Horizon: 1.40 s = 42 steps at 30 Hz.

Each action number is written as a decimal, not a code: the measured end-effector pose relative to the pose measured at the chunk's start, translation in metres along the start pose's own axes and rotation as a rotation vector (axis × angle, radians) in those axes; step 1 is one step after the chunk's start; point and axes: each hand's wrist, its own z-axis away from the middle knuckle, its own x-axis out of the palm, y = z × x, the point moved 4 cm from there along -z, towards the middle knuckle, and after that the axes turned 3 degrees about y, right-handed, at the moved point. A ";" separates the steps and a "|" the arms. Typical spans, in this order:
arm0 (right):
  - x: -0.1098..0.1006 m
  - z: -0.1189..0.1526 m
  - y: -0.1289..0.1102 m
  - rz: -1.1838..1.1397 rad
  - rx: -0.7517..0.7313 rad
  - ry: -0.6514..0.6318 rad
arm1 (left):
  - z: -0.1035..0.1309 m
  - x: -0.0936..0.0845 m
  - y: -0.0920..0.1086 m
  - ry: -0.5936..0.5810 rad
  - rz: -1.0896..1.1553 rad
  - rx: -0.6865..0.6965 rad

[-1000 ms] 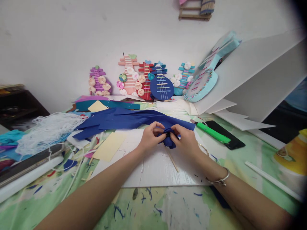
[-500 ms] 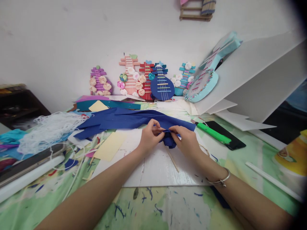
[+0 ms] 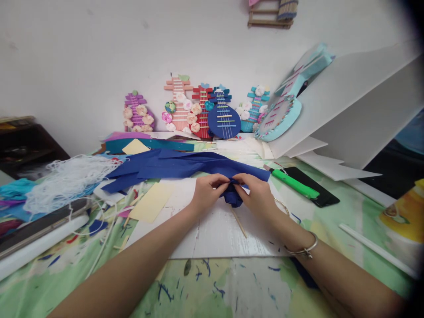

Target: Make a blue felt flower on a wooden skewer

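1. The left hand (image 3: 208,191) pinches the top edge of a bunched blue fabric piece (image 3: 232,196), fingers closed on it.
2. The right hand (image 3: 256,194) grips the same bunch from the other side, fingertips meeting the left ones.
3. The bunch sits over a white board (image 3: 212,229) on the table (image 3: 232,287), at the near end of a long blue fabric strip (image 3: 172,165).
4. A thin wooden stick (image 3: 239,223) lies just below the hands.
5. A green marker (image 3: 293,183) rests to the right; white string (image 3: 66,179) is heaped well to the left.
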 end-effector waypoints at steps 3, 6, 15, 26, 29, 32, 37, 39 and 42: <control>-0.001 0.000 0.001 -0.026 0.062 0.012 | 0.000 0.000 0.001 -0.003 0.035 -0.045; -0.002 -0.001 0.003 -0.044 0.092 0.022 | 0.000 0.001 0.001 -0.029 0.081 -0.095; -0.001 -0.002 0.003 -0.060 0.138 -0.043 | 0.000 0.005 -0.008 -0.126 0.079 -0.155; 0.005 -0.004 0.005 -0.187 0.236 -0.187 | 0.001 0.007 -0.002 -0.180 -0.112 -0.026; 0.004 -0.005 0.004 -0.241 0.281 -0.201 | 0.001 0.007 -0.003 -0.165 -0.082 -0.080; 0.006 -0.004 0.005 -0.294 0.358 -0.214 | 0.000 0.007 -0.007 -0.137 0.002 -0.189; 0.011 -0.002 0.009 -0.422 0.446 -0.227 | -0.002 0.006 -0.011 -0.132 0.078 -0.277; 0.012 -0.001 0.010 -0.440 0.452 -0.232 | -0.002 0.006 -0.013 -0.134 0.090 -0.292; 0.012 -0.002 0.010 -0.413 0.417 -0.242 | -0.002 0.006 -0.014 -0.129 0.084 -0.295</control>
